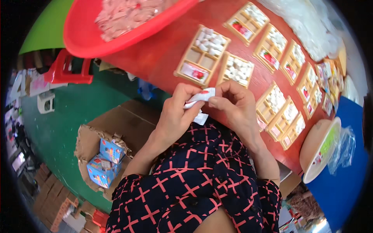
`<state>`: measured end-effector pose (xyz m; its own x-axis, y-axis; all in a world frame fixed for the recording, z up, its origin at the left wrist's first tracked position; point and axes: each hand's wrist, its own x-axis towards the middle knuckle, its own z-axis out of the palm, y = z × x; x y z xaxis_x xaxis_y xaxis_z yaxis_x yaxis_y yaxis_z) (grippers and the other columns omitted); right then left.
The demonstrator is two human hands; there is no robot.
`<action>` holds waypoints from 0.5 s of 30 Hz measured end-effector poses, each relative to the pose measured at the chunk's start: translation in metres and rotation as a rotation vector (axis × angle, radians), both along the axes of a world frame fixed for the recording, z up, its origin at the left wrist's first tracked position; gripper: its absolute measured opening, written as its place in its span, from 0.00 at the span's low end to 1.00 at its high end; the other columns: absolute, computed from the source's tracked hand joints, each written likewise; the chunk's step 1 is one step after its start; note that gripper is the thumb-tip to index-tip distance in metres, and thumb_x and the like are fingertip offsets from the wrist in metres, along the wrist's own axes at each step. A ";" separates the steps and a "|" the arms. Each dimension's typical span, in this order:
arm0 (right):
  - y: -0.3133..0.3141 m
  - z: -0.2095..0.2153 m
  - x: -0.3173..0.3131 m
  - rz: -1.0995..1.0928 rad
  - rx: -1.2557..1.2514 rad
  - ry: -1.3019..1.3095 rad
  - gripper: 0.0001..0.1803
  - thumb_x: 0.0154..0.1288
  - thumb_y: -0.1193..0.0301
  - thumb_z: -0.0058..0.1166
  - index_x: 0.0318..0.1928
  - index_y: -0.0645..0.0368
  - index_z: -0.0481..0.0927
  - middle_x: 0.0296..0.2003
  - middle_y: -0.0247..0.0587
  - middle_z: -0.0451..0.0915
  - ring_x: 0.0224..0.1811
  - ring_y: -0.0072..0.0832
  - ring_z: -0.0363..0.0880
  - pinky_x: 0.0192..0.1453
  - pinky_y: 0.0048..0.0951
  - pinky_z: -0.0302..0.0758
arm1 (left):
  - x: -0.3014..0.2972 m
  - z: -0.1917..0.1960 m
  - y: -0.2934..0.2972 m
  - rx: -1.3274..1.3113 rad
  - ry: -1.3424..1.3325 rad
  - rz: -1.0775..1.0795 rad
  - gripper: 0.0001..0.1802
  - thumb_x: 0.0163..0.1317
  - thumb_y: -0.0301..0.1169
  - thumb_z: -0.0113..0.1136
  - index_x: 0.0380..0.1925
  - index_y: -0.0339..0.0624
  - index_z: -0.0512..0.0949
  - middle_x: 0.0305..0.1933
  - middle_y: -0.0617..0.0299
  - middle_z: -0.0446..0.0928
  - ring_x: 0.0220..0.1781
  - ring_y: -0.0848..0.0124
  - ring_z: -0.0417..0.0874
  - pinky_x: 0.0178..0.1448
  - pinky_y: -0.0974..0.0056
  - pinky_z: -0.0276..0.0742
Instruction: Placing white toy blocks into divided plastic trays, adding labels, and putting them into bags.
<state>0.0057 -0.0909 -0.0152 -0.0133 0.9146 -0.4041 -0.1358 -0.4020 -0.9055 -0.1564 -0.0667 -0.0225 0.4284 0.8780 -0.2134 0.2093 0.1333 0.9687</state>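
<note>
At near edge of red table (163,58), head view: left hand (175,116) and right hand (235,106) together, fingertips of both pinched on small white paper packet (200,96), glossy, crumpled. Just beyond, far side: shallow cardboard trays (202,54), rectangular, partitioned, some compartments filled with white lumps. Far left: red plastic basin (128,23), round, heaped with pale pieces. Left, on green floor: torn corrugated carton (105,151) holding blue boxes.

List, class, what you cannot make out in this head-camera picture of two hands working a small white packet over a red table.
- Small white packet, head view: the left hand and right hand cover most of it; its contents are hidden.
- Red basin: cut off by the top edge; its pale pieces are blurred.
- Wooden trays at far right: too small and bent by the fisheye rim to count.
- Cardboard box on the floor: only two blue cartons show.
</note>
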 end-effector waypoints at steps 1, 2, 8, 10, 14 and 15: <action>-0.006 0.002 0.008 -0.020 -0.006 -0.012 0.07 0.55 0.78 0.53 0.35 0.64 0.74 0.30 0.33 0.75 0.30 0.15 0.71 0.35 0.15 0.69 | 0.005 -0.002 -0.001 -0.006 -0.012 -0.020 0.08 0.57 0.21 0.51 0.38 0.36 0.69 0.34 0.57 0.76 0.36 0.73 0.78 0.33 0.71 0.73; -0.012 0.003 0.012 -0.037 -0.038 0.023 0.06 0.55 0.78 0.52 0.34 0.64 0.73 0.29 0.32 0.75 0.30 0.16 0.71 0.36 0.15 0.69 | 0.006 -0.005 -0.003 0.180 0.031 -0.078 0.08 0.54 0.20 0.52 0.36 0.36 0.69 0.34 0.56 0.75 0.35 0.70 0.79 0.33 0.69 0.73; -0.050 0.006 0.013 -0.144 -0.008 0.049 0.04 0.54 0.80 0.52 0.33 0.64 0.74 0.25 0.31 0.75 0.27 0.16 0.72 0.31 0.16 0.68 | 0.022 -0.022 -0.021 0.710 0.216 -0.272 0.12 0.45 0.20 0.55 0.33 0.38 0.70 0.31 0.56 0.73 0.30 0.58 0.76 0.32 0.60 0.73; -0.051 0.003 0.018 -0.023 0.368 -0.586 0.04 0.52 0.83 0.53 0.30 0.65 0.75 0.22 0.34 0.74 0.25 0.19 0.73 0.27 0.19 0.69 | 0.023 -0.023 -0.022 0.688 0.179 -0.221 0.12 0.45 0.19 0.54 0.33 0.38 0.71 0.31 0.55 0.72 0.30 0.58 0.77 0.31 0.62 0.73; -0.045 0.004 0.033 0.010 0.939 -1.154 0.12 0.38 0.84 0.53 0.29 0.63 0.78 0.23 0.36 0.76 0.23 0.27 0.73 0.25 0.23 0.70 | 0.013 -0.018 -0.015 -0.020 0.022 -0.022 0.09 0.56 0.22 0.51 0.38 0.36 0.71 0.31 0.58 0.77 0.31 0.73 0.78 0.33 0.70 0.73; -0.046 0.003 0.034 0.044 1.044 -1.248 0.15 0.37 0.80 0.53 0.32 0.60 0.79 0.26 0.36 0.78 0.25 0.27 0.74 0.25 0.23 0.71 | 0.013 -0.018 -0.014 -0.148 -0.079 0.031 0.08 0.60 0.25 0.49 0.39 0.37 0.72 0.31 0.61 0.77 0.31 0.81 0.75 0.31 0.76 0.71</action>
<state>0.0394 -0.1366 -0.0127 -0.2032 0.7902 0.5782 0.8448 0.4400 -0.3045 -0.1438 -0.0811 -0.0401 0.4225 0.8522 -0.3086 0.1272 0.2813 0.9511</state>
